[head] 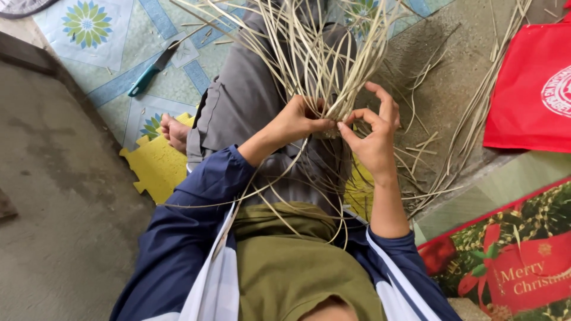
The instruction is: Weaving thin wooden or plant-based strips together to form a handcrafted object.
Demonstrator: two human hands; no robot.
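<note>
**Both hands pinch a bundle of pale reed strips**

The left hand (295, 120) and right hand (373, 134) meet over the lap, fingers clamped on the gathered base of the reed strips (315, 53) (the strips fan up and outward). A teal-handled knife (152, 69) lies well apart on the patterned mat (89, 35); a red bag (529, 89) sits to the right.

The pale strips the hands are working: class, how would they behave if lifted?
The strips probably flex rather than snap, since they arc from both hands. Thin and narrow, they look light. Loose ends would likely splay, as they fan out above.
</note>
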